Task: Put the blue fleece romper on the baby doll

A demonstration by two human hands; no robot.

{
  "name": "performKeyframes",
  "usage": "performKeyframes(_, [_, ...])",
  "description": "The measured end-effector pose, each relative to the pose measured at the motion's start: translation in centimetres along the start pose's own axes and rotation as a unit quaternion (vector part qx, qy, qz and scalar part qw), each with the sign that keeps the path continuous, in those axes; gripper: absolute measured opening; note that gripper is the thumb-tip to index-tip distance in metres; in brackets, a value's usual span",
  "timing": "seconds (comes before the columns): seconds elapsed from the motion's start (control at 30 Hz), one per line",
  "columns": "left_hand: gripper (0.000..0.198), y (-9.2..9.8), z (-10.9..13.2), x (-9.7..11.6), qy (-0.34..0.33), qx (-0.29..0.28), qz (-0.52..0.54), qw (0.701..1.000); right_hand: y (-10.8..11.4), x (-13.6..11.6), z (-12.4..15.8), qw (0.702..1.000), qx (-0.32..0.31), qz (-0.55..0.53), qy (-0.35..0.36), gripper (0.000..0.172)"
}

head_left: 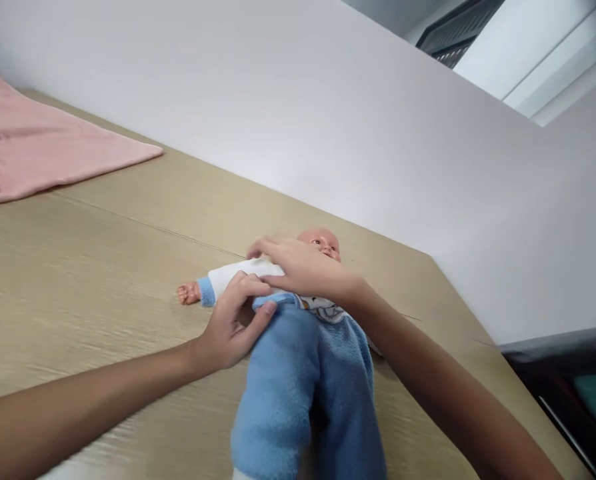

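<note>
We see the plastic baby doll in white and blue clothes (pixel 303 347) lying face up on the pale wood-toned tabletop (pixel 128 287), its head away from us and its legs towards us. One arm, in a white sleeve (pixel 224 277) with a fluffy light-blue cuff (pixel 207 291), stretches out to the left of the view. Our left hand (pixel 231 327) is at the waist of the soft blue trousers (pixel 283 373), thumb on the fabric beside the waistband (pixel 284 298) and fingers bent above it; we cannot tell whether they pinch the cloth. Our right hand (pixel 311 265) is spread over the doll's chest, partly hiding the face, its thumb near our left fingers. Well apart, at the far left, we have a smooth pink cloth (pixel 43 143) lying flat near the plain white wall (pixel 228 100).
</note>
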State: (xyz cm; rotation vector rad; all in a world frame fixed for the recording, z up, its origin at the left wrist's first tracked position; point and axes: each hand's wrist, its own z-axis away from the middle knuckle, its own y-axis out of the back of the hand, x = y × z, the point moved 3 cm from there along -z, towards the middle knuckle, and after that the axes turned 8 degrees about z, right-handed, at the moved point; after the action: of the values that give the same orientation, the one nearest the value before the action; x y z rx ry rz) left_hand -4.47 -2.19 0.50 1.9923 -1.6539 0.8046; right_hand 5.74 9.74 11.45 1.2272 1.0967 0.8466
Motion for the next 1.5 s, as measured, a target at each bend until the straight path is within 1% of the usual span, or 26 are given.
performKeyframes(0.07, [0.008, 0.0, -0.1, 0.2, -0.020, -0.012, -0.008, 1.000, -1.4, -0.6, -3.0, 0.992, -0.082, 0.036, 0.087, 0.030])
performKeyframes(0.1, [0.009, -0.1, -0.1, 0.2, -0.025, -0.014, -0.008, 1.000, -2.2, -0.8, -4.1, 0.986, -0.110, 0.051, 0.111, 0.030])
performKeyframes(0.17, [0.010, -0.1, 0.0, 0.1, -0.020, -0.011, -0.008, 1.000, -3.3, -1.1, -5.5, 0.981, -0.128, 0.079, 0.122, 0.024])
performKeyframes(0.23, [0.009, -0.1, 0.1, -0.1, -0.010, -0.006, -0.006, 1.000, -3.5, -1.2, -5.9, 0.982, -0.112, 0.101, 0.111, 0.015])
performKeyframes(0.3, [0.010, -0.2, 0.2, 0.0, -0.018, -0.015, 0.000, 1.000, -2.8, -1.0, -5.3, 0.987, -0.075, 0.107, 0.097, 0.011])
performKeyframes(0.33, [0.010, -0.3, 0.2, 0.0, -0.027, -0.024, 0.003, 0.999, -2.2, -0.8, -4.6, 0.990, -0.052, 0.100, 0.089, 0.014])
performKeyframes(0.43, [0.011, -0.2, 0.1, 0.3, -0.062, -0.034, 0.006, 0.997, -0.2, 0.3, -2.1, 0.998, 0.018, 0.039, 0.051, 0.037])
performKeyframes(0.47, [0.011, -0.2, 0.0, 0.4, -0.071, -0.036, 0.004, 0.997, 0.2, 0.8, -1.2, 0.999, 0.032, 0.007, 0.038, 0.041])
performKeyframes(0.53, [0.012, -0.1, -0.1, 0.5, -0.096, -0.044, 0.002, 0.994, 0.5, 1.8, 0.6, 0.997, 0.048, -0.057, 0.017, 0.042])
performKeyframes(0.63, [0.015, -0.1, 0.1, 0.4, -0.118, -0.059, 0.018, 0.991, -0.1, 2.9, 2.8, 0.990, 0.065, -0.128, 0.008, 0.038])
performKeyframes(0.67, [0.017, -0.1, 0.1, 0.4, -0.110, -0.058, 0.026, 0.992, -0.5, 3.1, 3.4, 0.987, 0.065, -0.143, 0.010, 0.038])
performKeyframes(0.73, [0.019, -0.1, 0.2, 0.3, -0.078, -0.031, 0.047, 0.995, -1.1, 3.3, 4.4, 0.984, 0.064, -0.169, 0.011, 0.038])
performKeyframes(0.8, [0.015, -0.1, 0.1, 0.5, -0.040, 0.010, 0.058, 0.997, -1.7, 3.4, 5.0, 0.981, 0.068, -0.183, 0.012, 0.038])
performKeyframes(0.9, [0.007, 0.0, -1.0, 0.9, 0.028, 0.061, 0.030, 0.997, -2.3, 3.2, 5.2, 0.978, 0.061, -0.194, 0.047, 0.030])
performKeyframes(0.97, [0.003, 0.1, -2.0, 0.7, 0.102, 0.070, 0.003, 0.992, -2.7, 3.2, 5.1, 0.978, 0.047, -0.196, 0.061, 0.022])
performKeyframes(1.07, [0.013, 0.2, -3.0, -0.3, 0.187, 0.063, -0.022, 0.980, -2.6, 3.5, 4.8, 0.973, 0.026, -0.225, 0.046, 0.023])
performKeyframes(1.13, [0.017, 0.4, -3.2, -1.1, 0.223, 0.066, -0.010, 0.972, -2.1, 3.5, 5.0, 0.957, 0.008, -0.288, 0.035, 0.022])
performKeyframes(1.17, [0.020, 0.5, -3.1, -1.5, 0.244, 0.068, 0.006, 0.967, -1.8, 3.4, 5.1, 0.943, -0.006, -0.333, 0.019, 0.023])
performKeyframes(1.23, [0.027, 0.5, -3.0, -1.9, 0.286, 0.069, 0.047, 0.955, -1.3, 3.1, 5.5, 0.905, -0.036, -0.421, -0.049, 0.028])
performKeyframes(1.27, [0.029, 0.6, -2.9, -2.0, 0.302, 0.066, 0.063, 0.949, -1.1, 2.9, 5.7, 0.887, -0.047, -0.451, -0.094, 0.031])
performKeyframes(1.3, [0.031, 0.6, -2.9, -2.1, 0.314, 0.061, 0.074, 0.945, -1.0, 2.5, 5.8, 0.876, -0.051, -0.460, -0.134, 0.032])
performKeyframes(1.33, [0.033, 0.7, -3.0, -2.1, 0.323, 0.055, 0.077, 0.942, -1.0, 2.1, 5.9, 0.878, -0.048, -0.445, -0.169, 0.033])
performKeyframes(1.37, [0.033, 0.7, -3.0, -2.0, 0.329, 0.051, 0.072, 0.940, -1.0, 1.7, 6.0, 0.894, -0.029, -0.399, -0.200, 0.032])
performKeyframes(1.43, [0.034, 1.0, -3.0, -2.1, 0.336, 0.053, 0.048, 0.939, -1.0, 1.0, 5.8, 0.940, 0.038, -0.239, -0.241, 0.027])
performKeyframes(1.47, [0.035, 1.1, -3.0, -2.2, 0.340, 0.056, 0.040, 0.938, -1.1, 0.6, 5.7, 0.954, 0.071, -0.149, -0.252, 0.023])
performKeyframes(1.5, [0.036, 1.1, -2.9, -2.3, 0.347, 0.061, 0.041, 0.935, -1.2, 0.4, 5.5, 0.959, 0.093, -0.072, -0.259, 0.020])
